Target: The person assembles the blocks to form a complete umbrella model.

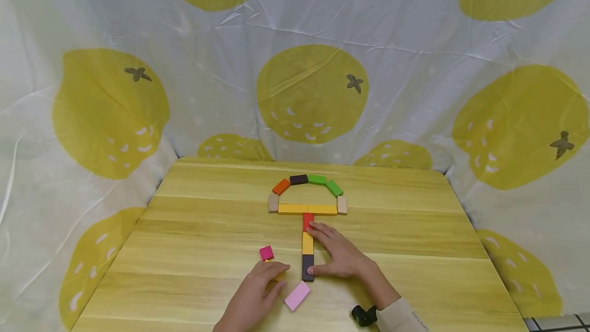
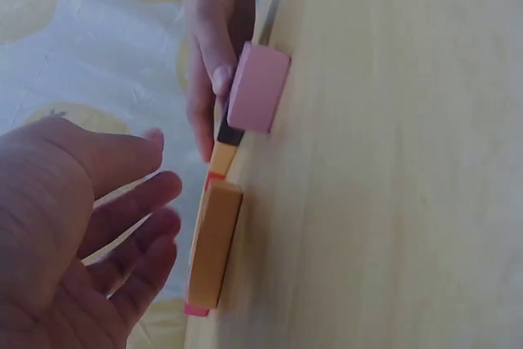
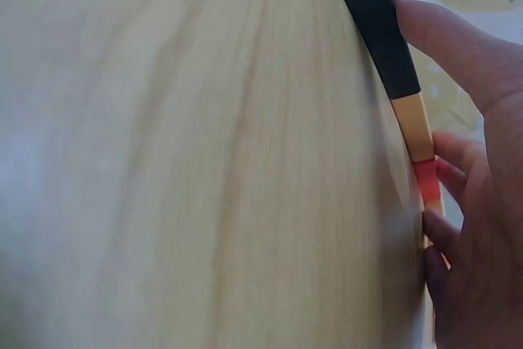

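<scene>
My left hand [image 1: 255, 291] hovers beside a yellow-orange block, partly hidden behind the fingers in the head view. Its relaxed fingers and thumb stand apart from that block [image 2: 214, 247] in the left wrist view. Just beyond lies a small magenta block [image 1: 266, 253]; a pink block [image 1: 297, 296] lies askew to the right. With fingers spread, my right hand [image 1: 343, 255] rests along a straight column: the thumb touches the black block [image 1: 307, 262] at its near end, the fingertips the red block [image 1: 308, 217] at its far end. A yellow block [image 1: 308, 243] sits between these two.
Past the column, two yellow blocks [image 1: 292, 209] form a bar, topped by an arch of wooden, orange [image 1: 281, 186], dark and green blocks [image 1: 317, 180]. A black object [image 1: 364, 315] sits by the right sleeve. A lemon-print cloth [image 1: 313, 24] hangs behind the wooden table [image 1: 207, 219].
</scene>
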A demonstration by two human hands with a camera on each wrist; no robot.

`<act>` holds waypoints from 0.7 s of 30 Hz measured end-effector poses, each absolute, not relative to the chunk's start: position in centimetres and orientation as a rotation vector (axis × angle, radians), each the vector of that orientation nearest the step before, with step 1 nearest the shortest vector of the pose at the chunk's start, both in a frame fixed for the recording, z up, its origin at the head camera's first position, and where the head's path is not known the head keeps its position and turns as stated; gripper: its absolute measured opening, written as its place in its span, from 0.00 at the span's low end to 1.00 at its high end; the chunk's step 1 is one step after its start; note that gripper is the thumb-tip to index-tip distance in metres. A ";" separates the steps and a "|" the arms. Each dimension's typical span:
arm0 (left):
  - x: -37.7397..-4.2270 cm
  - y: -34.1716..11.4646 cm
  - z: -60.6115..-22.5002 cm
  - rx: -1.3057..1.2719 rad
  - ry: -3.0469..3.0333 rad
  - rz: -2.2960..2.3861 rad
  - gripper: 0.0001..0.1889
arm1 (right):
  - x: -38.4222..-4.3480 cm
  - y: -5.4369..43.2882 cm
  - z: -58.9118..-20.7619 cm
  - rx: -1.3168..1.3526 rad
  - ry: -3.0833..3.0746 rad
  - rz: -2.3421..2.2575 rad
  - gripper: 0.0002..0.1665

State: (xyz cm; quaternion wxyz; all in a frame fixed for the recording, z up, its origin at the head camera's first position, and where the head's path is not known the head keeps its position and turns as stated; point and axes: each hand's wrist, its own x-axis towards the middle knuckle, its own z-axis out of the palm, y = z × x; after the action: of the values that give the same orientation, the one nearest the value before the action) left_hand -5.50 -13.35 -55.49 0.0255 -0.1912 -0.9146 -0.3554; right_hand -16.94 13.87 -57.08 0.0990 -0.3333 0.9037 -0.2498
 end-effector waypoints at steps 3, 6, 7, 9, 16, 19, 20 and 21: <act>-5.7 -13.6 -55.7 -0.558 -2.817 -0.988 0.18 | -16.9 13.9 -57.0 -0.980 2.669 -0.742 0.61; -5.8 -13.7 -56.1 -0.558 -2.855 -0.920 0.18 | -16.8 13.9 -56.9 -0.981 2.661 -0.753 0.61; -5.8 -13.8 -56.2 -0.561 -2.869 -0.908 0.17 | -16.8 13.9 -56.8 -0.984 2.658 -0.757 0.61; -5.8 -13.8 -56.4 -0.571 -2.885 -0.883 0.17 | -16.7 13.9 -56.8 -0.986 2.655 -0.760 0.61; -5.7 -13.9 -56.0 -0.564 -2.837 -0.835 0.13 | -17.0 13.9 -57.0 -0.969 2.666 -0.744 0.60; -5.6 -14.0 -55.8 -0.542 -2.835 -0.835 0.11 | -17.0 13.9 -57.1 -0.974 2.665 -0.734 0.60; -5.5 -14.1 -55.7 -0.538 -2.837 -0.846 0.11 | -17.0 13.9 -57.1 -0.972 2.664 -0.732 0.60; -5.5 -14.1 -55.7 -0.539 -2.838 -0.853 0.10 | -17.0 13.9 -57.1 -0.971 2.664 -0.733 0.60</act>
State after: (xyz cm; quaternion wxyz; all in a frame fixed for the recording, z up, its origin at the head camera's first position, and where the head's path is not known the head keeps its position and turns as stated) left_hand -5.51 -14.10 -55.67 0.0647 -0.1787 -0.9402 -0.2826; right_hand -16.98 13.91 -57.09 0.1062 -0.3296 0.9045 -0.2489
